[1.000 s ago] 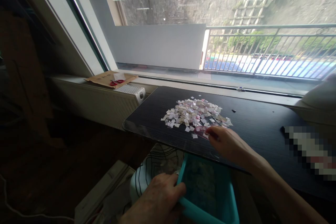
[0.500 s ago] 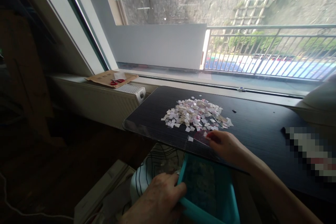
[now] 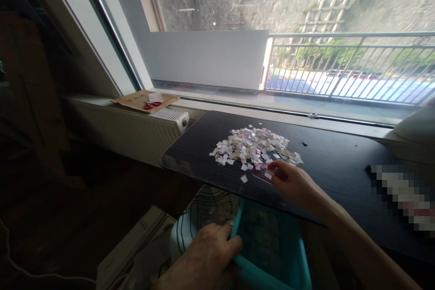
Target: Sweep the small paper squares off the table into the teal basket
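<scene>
My left hand [image 3: 212, 249] is closed around the near left rim of a teal bin [image 3: 272, 276], which sits just below the table's front edge. Small pale pieces show dimly inside it. Over the table, my right hand [image 3: 287, 179] is closed, with fingertips pinched on a thin see-through pinkish sheet [image 3: 260, 173]. Only the sheet's bright edge and faint tint stand out, and my fingers cover part of it. Just beyond lies a heaped pile of small whitish and pinkish square pieces [image 3: 253, 145]. One loose square [image 3: 244, 179] rests left of the sheet.
The dark table [image 3: 190, 145] stands against the window. Left of it, red-handled scissors [image 3: 152, 105] lie on a brown paper envelope [image 3: 131, 101] above a radiator [image 3: 136, 133]. A small dark scrap [image 3: 304, 144] lies right of the pile, and a blurred-out object [image 3: 404, 195] farther right.
My right hand has moved slightly away from me, closer to the pile, with the sheet. The loose square has shifted a little left. My left hand stays on the bin.
</scene>
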`<state>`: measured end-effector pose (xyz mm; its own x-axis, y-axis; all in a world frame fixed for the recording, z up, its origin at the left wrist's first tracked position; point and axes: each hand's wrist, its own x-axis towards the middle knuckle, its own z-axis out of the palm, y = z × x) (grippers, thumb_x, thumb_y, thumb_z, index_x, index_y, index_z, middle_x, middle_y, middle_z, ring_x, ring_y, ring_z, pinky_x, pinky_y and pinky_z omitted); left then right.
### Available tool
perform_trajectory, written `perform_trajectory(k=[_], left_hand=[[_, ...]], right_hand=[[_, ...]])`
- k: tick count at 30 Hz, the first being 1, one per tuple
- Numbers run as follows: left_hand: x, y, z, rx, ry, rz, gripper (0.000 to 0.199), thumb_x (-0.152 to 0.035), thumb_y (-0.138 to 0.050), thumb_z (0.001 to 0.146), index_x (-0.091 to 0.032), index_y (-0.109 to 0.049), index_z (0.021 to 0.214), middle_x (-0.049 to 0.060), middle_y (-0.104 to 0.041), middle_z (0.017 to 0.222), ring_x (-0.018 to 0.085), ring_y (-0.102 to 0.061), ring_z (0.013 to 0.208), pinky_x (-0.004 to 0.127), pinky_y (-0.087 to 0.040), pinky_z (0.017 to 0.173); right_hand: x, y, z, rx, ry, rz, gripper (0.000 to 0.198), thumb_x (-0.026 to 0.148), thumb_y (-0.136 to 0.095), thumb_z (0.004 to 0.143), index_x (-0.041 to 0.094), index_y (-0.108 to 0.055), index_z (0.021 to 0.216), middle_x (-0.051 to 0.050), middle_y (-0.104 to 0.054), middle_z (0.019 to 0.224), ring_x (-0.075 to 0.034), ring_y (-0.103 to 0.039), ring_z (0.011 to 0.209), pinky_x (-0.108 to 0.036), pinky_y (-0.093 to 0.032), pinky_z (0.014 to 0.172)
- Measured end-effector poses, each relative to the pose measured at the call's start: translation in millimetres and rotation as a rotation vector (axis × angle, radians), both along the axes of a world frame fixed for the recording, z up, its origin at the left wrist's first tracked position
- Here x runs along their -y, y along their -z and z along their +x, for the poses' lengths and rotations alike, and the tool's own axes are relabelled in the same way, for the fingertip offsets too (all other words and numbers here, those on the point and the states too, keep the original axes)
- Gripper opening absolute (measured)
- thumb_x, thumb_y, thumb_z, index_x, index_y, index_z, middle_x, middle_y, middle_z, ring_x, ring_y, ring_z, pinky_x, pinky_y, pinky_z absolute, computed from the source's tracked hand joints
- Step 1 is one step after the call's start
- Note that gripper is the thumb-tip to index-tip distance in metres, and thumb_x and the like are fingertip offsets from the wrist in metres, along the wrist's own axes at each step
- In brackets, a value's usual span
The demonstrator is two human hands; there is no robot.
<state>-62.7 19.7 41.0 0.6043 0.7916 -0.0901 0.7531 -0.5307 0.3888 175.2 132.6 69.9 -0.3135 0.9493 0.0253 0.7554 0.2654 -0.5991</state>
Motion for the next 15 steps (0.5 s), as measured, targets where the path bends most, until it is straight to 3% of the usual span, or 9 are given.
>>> perform_trajectory(k=[5, 8, 11, 15], left_hand=[[1.5, 1.6, -1.5, -0.016, -0.006, -0.001, 0.012, -0.017, -0.063, 0.082, -0.021, -0.052, 0.085, 0.001, -0.055, 0.091, 0.019, -0.052, 0.082, 0.031, -0.04, 0.072], [1.2, 1.1, -0.3, -0.02, 0.001, 0.004, 0.011, -0.017, -0.061, 0.082, -0.021, -0.052, 0.087, 0.001, -0.056, 0.093, 0.02, -0.052, 0.083, 0.031, -0.041, 0.073], [-0.2, -1.9, 2.1, -0.027, 0.014, -0.012, 0.01, -0.017, -0.061, 0.082, -0.021, -0.052, 0.086, 0.001, -0.056, 0.092, 0.02, -0.053, 0.082, 0.03, -0.041, 0.071], [-1.4, -3.2, 2.4, -0.034, 0.028, -0.021, 0.011, -0.016, -0.06, 0.081, -0.021, -0.052, 0.086, 0.001, -0.057, 0.092, 0.02, -0.055, 0.082, 0.03, -0.042, 0.072]], right_hand=[[-2.9, 2.8, 44.5, 0.207, 0.092, -0.024, 0.033, 0.035, -0.045, 0.083, 0.022, -0.056, 0.112, -0.002, -0.067, 0.08, -0.016, -0.06, 0.065, -0.026, -0.042, 0.057], [-1.5, 1.4, 56.0, 0.387, 0.17, 0.062, 0.037, 0.038, -0.046, 0.083, 0.02, -0.057, 0.113, -0.007, -0.066, 0.097, -0.022, -0.062, 0.083, -0.03, -0.043, 0.066], [4.5, -9.2, 30.1, 0.449, 0.171, 0.199, 0.04, 0.039, -0.047, 0.085, 0.018, -0.057, 0.117, -0.012, -0.059, 0.117, -0.026, -0.058, 0.097, -0.032, -0.043, 0.07], [6.4, -19.6, -36.5, 0.383, -0.041, 0.111, 0.033, 0.041, -0.042, 0.089, 0.02, -0.063, 0.102, -0.008, -0.065, 0.099, -0.018, -0.06, 0.081, -0.026, -0.039, 0.062]])
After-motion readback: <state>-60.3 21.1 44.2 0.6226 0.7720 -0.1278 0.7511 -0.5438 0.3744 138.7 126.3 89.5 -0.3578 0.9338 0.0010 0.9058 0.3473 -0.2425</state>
